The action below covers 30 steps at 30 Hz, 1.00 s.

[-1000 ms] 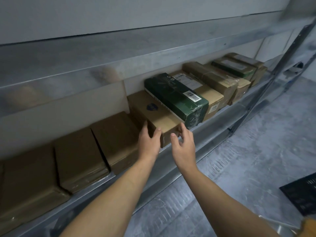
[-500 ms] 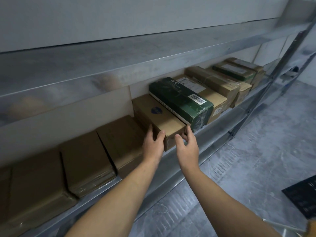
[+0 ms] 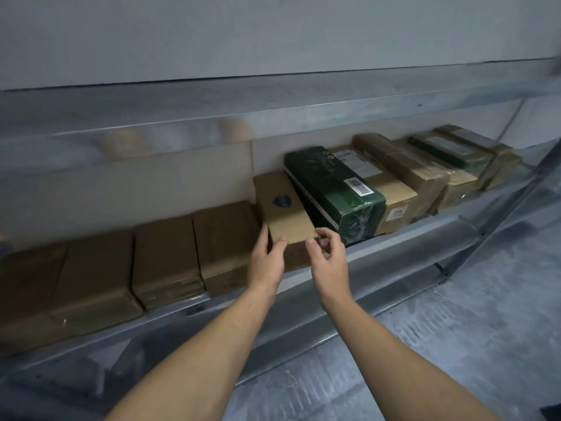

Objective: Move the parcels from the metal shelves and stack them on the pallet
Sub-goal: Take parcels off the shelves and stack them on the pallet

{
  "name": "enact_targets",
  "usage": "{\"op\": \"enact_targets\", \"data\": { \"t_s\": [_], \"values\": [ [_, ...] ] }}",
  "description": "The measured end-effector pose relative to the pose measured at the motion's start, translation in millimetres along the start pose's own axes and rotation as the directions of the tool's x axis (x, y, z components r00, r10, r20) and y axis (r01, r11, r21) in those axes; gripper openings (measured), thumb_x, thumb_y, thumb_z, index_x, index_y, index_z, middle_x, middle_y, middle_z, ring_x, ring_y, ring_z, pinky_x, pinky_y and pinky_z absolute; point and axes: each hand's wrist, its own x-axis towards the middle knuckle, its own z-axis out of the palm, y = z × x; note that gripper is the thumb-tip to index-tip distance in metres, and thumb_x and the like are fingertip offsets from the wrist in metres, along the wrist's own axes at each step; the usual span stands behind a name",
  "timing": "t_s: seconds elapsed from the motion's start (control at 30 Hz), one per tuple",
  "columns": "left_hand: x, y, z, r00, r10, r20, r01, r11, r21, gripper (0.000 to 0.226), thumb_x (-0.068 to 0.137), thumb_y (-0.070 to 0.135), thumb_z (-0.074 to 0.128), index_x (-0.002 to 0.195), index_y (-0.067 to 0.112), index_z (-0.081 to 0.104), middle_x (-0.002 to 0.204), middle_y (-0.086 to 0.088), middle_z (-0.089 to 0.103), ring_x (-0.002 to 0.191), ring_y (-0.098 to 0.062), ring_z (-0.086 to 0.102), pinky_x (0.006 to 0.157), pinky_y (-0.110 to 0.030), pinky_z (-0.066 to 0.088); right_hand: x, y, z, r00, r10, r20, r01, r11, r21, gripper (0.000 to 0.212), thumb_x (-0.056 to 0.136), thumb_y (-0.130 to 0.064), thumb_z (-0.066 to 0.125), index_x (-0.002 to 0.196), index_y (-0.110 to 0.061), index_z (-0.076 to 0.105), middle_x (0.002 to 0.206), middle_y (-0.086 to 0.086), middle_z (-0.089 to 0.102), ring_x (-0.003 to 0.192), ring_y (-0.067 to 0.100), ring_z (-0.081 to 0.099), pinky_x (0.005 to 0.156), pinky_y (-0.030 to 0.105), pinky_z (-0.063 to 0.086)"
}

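On my feed I see a plain pale grey wall (image 3: 273,31) up top, cream backing panel (image 3: 151,177) behind lower tier. Metal shelves (image 3: 303,117) look galvanised, dull sheen. Mottled grey floor (image 3: 485,329) btm rt. Light's dim & cool.

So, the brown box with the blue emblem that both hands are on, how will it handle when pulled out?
Probably stiff: the brown box has crisp edges and flat faces. Likely light enough, since the left hand and right hand take only its front corners. It may drag the green box, which sits tight against its right side.
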Motion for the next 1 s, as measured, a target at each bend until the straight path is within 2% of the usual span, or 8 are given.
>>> {"op": "enact_targets", "data": {
  "t_s": [0.1,0.23,0.43,0.63,0.73,0.83,0.93,1.0],
  "values": [
    [-21.1,3.5,2.9,0.997,0.057,-0.058,-0.058,0.998,-0.009,0.058,0.098,0.033,0.059,0.151,0.046,0.038,0.151,0.011,0.049,0.135,-0.013,0.047,0.117,-0.045,0.037,-6.4,-0.7,-10.2,0.995,-0.036,0.091,0.036,0.999,-0.005,0.032,0.1,-0.036,0.058,0.131,-0.04,0.053,0.123,-0.003,0.047,0.111,0.009,0.056,0.093,0.023,0.049],
    [-52.4,5.3,3.4,0.978,0.154,-0.139,-0.152,0.988,0.027,0.058,0.098,0.033,0.059,0.15,0.048,0.037,0.151,0.012,0.047,0.136,-0.012,0.045,0.115,-0.043,0.039,-16.5,-5.0,-21.3,0.973,-0.072,0.217,0.068,0.997,0.023,0.044,0.101,-0.04,0.056,0.144,-0.043,0.046,0.138,-0.006,0.044,0.126,0.009,0.048,0.106,0.034,0.046],
    [-107.7,0.3,-20.5,0.906,0.225,-0.357,-0.227,0.973,0.038,0.058,0.101,0.027,0.058,0.152,0.044,0.037,0.15,0.014,0.048,0.135,-0.008,0.045,0.107,-0.031,0.039,-50.5,-16.0,-10.8,0.901,-0.141,0.411,0.106,0.989,0.107,0.044,0.1,-0.037,0.058,0.143,-0.043,0.047,0.145,-0.011,0.046,0.131,0.009,0.047,0.109,0.042,0.047],
    [-167.4,-3.3,-77.7,0.801,0.251,-0.543,-0.253,0.965,0.074,0.055,0.101,0.027,0.057,0.15,0.046,0.04,0.148,0.016,0.051,0.128,-0.004,0.047,0.104,-0.029,0.04,-107.2,-36.0,28.9,0.749,-0.174,0.639,0.071,0.98,0.184,0.05,0.101,-0.034,0.058,0.148,-0.043,0.042,0.145,-0.017,0.048,0.131,0.008,0.048,0.108,0.035,0.046],
    [-196.3,-4.1,-110.1,0.736,0.239,-0.633,-0.259,0.964,0.062,0.055,0.096,0.036,0.06,0.144,0.055,0.042,0.144,0.019,0.054,0.129,-0.004,0.05,0.11,-0.037,0.042,-137.0,-48.7,55.4,0.673,-0.21,0.709,0.062,0.972,0.229,0.052,0.101,-0.028,0.058,0.15,-0.036,0.043,0.145,-0.014,0.051,0.129,0.006,0.052,0.102,0.027,0.047],
    [-230.1,-6.9,-146.2,0.651,0.238,-0.721,-0.272,0.96,0.071,0.055,0.099,0.031,0.059,0.147,0.049,0.042,0.142,0.015,0.056,0.129,-0.006,0.052,0.111,-0.04,0.044,-176.1,-58.9,86.2,0.584,-0.241,0.775,0.037,0.962,0.271,0.05,0.101,-0.024,0.059,0.148,-0.035,0.046,0.138,-0.02,0.056,0.124,-0.002,0.054,0.103,0.026,0.048],
    [-266.9,-14.8,-186.0,0.559,0.235,-0.795,-0.283,0.956,0.083,0.055,0.097,0.034,0.06,0.146,0.05,0.042,0.141,0.018,0.055,0.129,-0.007,0.052,0.111,-0.043,0.045,-222.3,-68.0,117.6,0.486,-0.26,0.835,0.025,0.959,0.284,0.05,0.101,-0.023,0.058,0.149,-0.033,0.046,0.126,-0.032,0.055,0.112,-0.015,0.055,0.086,0.014,0.05],
    [-291.3,-20.0,-213.8,0.502,0.222,-0.836,-0.294,0.953,0.076,0.055,0.098,0.03,0.061,0.147,0.047,0.043,0.14,0.016,0.057,0.128,-0.007,0.053,0.109,-0.042,0.047,-255.1,-73.8,137.7,0.423,-0.269,0.865,0.019,0.957,0.289,0.049,0.102,-0.022,0.058,0.148,-0.033,0.046,0.126,-0.031,0.055,0.108,-0.018,0.055,0.083,0.013,0.05]
  ]
}}
